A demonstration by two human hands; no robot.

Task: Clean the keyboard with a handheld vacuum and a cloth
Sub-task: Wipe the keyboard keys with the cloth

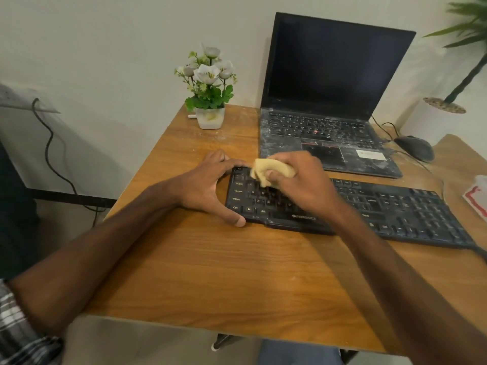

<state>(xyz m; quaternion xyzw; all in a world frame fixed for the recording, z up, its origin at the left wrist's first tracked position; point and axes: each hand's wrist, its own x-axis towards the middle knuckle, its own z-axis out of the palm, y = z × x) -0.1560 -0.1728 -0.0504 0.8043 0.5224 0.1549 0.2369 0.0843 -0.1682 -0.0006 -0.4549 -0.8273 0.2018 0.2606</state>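
A black keyboard lies across the middle right of the wooden table. My right hand grips a bunched yellow cloth and holds it down on the keys at the keyboard's left part. My left hand clasps the keyboard's left end, fingers curled over the far corner and thumb at the near corner. No handheld vacuum is in view.
An open, dusty black laptop stands behind the keyboard. A small potted plant with white flowers sits at the back left. A black mouse lies right of the laptop, a white and red object at the right edge.
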